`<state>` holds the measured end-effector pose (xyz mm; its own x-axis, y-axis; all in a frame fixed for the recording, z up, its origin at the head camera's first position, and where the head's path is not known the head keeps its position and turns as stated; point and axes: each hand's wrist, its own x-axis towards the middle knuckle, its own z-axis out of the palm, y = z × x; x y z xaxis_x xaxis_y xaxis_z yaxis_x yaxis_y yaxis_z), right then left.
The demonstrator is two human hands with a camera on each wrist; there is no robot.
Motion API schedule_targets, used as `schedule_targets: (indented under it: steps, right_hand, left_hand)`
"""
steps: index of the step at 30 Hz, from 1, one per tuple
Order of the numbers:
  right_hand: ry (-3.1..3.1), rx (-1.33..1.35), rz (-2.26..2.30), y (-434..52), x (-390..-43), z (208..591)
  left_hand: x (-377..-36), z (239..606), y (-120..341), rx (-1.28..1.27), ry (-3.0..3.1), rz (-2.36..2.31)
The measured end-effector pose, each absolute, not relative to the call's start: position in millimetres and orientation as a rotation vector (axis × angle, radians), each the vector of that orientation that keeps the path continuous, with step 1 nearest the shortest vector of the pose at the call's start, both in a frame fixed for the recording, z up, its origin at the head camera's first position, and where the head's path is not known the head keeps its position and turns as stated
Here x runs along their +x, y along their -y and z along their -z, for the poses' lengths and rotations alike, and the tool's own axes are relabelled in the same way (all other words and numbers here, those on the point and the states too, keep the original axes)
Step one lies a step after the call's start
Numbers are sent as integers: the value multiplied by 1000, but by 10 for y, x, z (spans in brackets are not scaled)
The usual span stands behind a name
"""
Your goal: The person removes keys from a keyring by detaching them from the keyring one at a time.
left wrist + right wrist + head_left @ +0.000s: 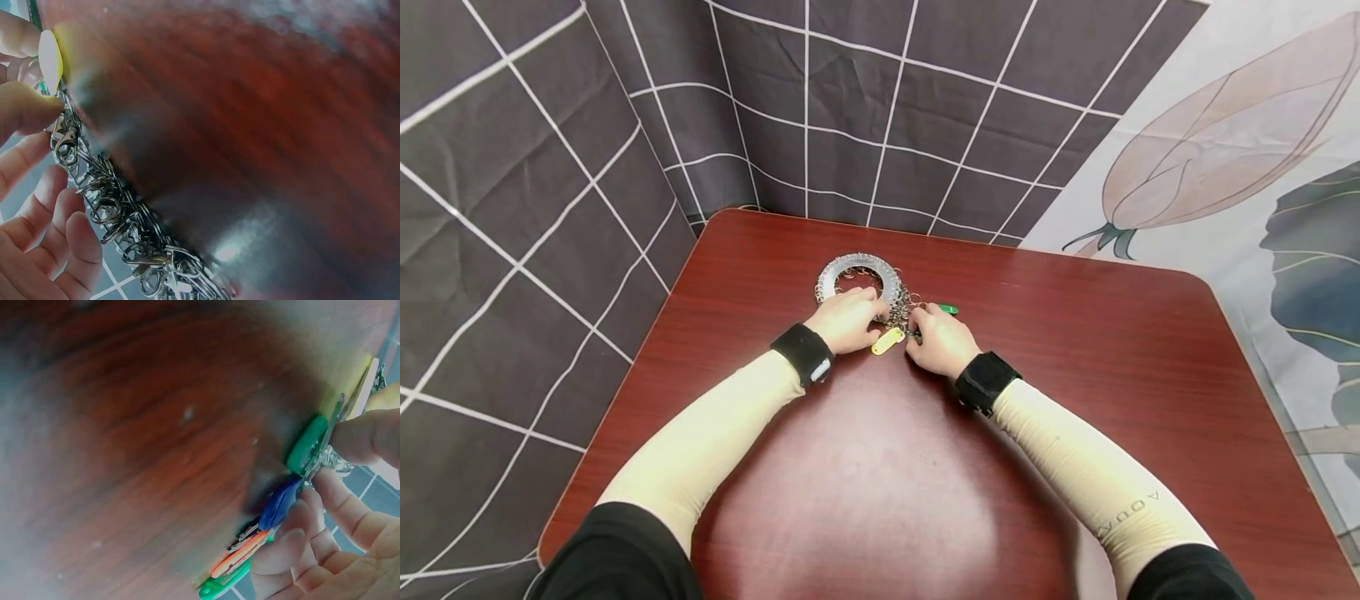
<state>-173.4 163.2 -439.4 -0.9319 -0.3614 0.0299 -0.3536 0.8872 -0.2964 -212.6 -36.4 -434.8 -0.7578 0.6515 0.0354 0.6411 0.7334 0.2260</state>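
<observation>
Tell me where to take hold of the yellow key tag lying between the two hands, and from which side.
Pinch the yellow tag by its free rounded end, coming from the near, bare side of the table. Its far end runs into the tangle of metal clips, and the left hand and right hand flank it.

I seem to be at a makeshift recording corner: my red-brown table [1075, 350] is hemmed in by a hung grey checked cloth [535, 167] and a flower-print sheet [1247, 158].
</observation>
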Motion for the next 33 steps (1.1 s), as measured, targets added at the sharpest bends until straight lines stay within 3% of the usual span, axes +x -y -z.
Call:
schedule_targets:
  steps: [23,33]
  right_hand:
    - [-2996,-668,587,-1636,-1755,4397]
    - [-2805,-659,856,-1667,-1828,4414]
  left_hand:
    - [-2124,4369,258,1077,-2886,-324]
    - [-2147,4333,303,1058,-2825,-565]
